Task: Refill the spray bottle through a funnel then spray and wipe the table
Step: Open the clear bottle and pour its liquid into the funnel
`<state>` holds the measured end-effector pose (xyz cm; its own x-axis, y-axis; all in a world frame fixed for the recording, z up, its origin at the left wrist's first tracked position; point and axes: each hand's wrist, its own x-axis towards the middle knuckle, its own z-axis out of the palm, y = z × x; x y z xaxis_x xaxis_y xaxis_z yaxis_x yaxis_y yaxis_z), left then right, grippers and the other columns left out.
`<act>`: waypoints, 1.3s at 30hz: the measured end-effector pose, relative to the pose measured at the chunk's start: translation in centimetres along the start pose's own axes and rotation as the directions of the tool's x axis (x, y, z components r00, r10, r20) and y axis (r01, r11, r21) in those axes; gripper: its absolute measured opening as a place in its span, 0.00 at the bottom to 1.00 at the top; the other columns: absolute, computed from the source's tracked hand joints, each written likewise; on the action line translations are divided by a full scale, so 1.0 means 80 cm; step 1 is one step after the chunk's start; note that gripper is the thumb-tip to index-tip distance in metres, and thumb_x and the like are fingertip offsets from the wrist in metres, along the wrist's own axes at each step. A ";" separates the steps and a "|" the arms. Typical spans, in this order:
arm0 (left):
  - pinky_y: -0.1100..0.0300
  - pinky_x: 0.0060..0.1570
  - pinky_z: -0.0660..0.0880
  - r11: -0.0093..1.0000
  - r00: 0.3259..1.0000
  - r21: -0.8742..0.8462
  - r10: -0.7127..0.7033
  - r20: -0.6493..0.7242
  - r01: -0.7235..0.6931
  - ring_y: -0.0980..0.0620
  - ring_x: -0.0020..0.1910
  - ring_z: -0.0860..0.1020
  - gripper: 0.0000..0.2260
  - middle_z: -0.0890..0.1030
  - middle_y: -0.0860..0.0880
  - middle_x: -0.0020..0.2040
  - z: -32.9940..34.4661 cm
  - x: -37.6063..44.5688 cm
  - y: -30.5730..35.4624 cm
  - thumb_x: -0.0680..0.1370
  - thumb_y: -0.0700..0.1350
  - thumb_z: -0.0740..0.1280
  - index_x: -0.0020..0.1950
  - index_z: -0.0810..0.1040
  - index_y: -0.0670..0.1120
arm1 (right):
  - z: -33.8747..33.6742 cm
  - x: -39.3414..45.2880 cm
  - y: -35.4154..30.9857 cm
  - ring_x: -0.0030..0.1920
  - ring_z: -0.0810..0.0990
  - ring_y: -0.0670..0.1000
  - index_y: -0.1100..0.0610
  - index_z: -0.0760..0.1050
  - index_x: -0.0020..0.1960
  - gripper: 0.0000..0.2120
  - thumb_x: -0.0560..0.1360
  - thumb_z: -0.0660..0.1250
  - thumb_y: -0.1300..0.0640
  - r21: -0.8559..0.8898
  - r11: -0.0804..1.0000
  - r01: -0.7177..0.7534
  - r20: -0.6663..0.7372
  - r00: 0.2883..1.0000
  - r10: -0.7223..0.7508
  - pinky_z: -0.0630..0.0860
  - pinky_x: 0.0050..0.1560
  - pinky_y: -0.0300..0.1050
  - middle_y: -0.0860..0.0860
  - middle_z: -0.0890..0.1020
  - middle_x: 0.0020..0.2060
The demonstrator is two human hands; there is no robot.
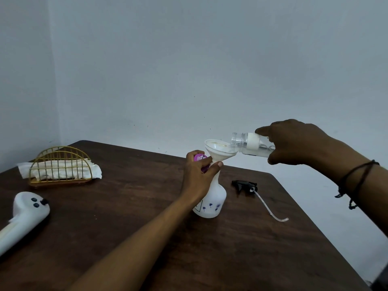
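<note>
White funnel [218, 151] sat in the spray bottle [213, 196]; left hand [199, 175] fingers gripped its neck, right hand [294, 143] fingers curled round the tipped water bottle [247, 143].

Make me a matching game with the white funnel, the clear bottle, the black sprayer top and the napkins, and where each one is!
Things:
1. white plastic funnel
2. clear plastic bottle
3. black trigger sprayer top
4. white paper napkins

Places:
A. lying on the brown table
B. in the gold wire holder
C. sitting in the white spray bottle's neck
D. tipped in the right hand

Pairs: 1-C, 2-D, 3-A, 4-B
</note>
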<state>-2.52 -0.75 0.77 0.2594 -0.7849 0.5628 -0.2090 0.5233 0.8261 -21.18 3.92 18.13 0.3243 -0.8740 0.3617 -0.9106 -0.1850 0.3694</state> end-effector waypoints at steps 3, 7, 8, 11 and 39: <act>0.79 0.46 0.68 1.000 1.000 0.003 0.001 0.003 -0.001 0.58 0.52 0.74 0.11 0.70 0.49 0.60 0.000 0.000 0.001 0.75 0.48 0.73 0.47 0.83 0.40 | 0.000 0.000 0.000 0.59 0.76 0.54 0.42 0.66 0.72 0.35 0.67 0.71 0.53 -0.011 1.000 0.000 -0.001 1.000 0.000 0.69 0.42 0.45 0.46 0.79 0.57; 0.80 0.46 0.67 1.000 1.000 0.021 0.011 0.010 -0.011 0.63 0.52 0.73 0.11 0.70 0.49 0.60 -0.001 0.000 0.001 0.75 0.48 0.72 0.48 0.83 0.40 | -0.002 0.000 0.000 0.59 0.75 0.54 0.42 0.66 0.72 0.34 0.67 0.71 0.54 -0.025 1.000 0.009 -0.016 1.000 -0.009 0.67 0.41 0.43 0.46 0.79 0.58; 0.80 0.46 0.67 1.000 1.000 0.025 0.012 0.012 -0.013 0.63 0.52 0.73 0.11 0.70 0.49 0.60 -0.001 0.000 0.001 0.75 0.48 0.72 0.47 0.83 0.40 | -0.003 0.000 0.000 0.59 0.75 0.54 0.42 0.66 0.72 0.34 0.68 0.70 0.54 -0.031 0.999 0.011 -0.022 1.000 -0.012 0.66 0.41 0.44 0.46 0.78 0.58; 0.80 0.46 0.67 1.000 1.000 0.020 0.008 0.015 -0.009 0.64 0.52 0.73 0.11 0.69 0.49 0.61 -0.001 0.001 0.001 0.75 0.49 0.72 0.49 0.84 0.41 | -0.007 -0.001 -0.001 0.59 0.74 0.55 0.42 0.66 0.71 0.32 0.69 0.69 0.55 -0.060 0.998 0.020 -0.029 0.999 -0.022 0.65 0.41 0.44 0.46 0.78 0.57; 0.80 0.46 0.69 0.999 1.000 0.044 0.018 0.007 -0.019 0.54 0.56 0.73 0.14 0.70 0.49 0.60 0.000 0.000 0.000 0.75 0.51 0.72 0.54 0.83 0.42 | 0.014 0.013 -0.020 0.45 0.76 0.63 0.56 0.78 0.56 0.28 0.56 0.71 0.66 -0.404 0.910 0.095 -0.377 0.889 -0.260 0.71 0.47 0.55 0.55 0.80 0.43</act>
<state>-2.51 -0.74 0.76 0.2489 -0.7775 0.5775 -0.2552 0.5226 0.8135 -19.65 2.81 16.92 0.6219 -0.5594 0.5480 -0.6940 -0.0696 0.7166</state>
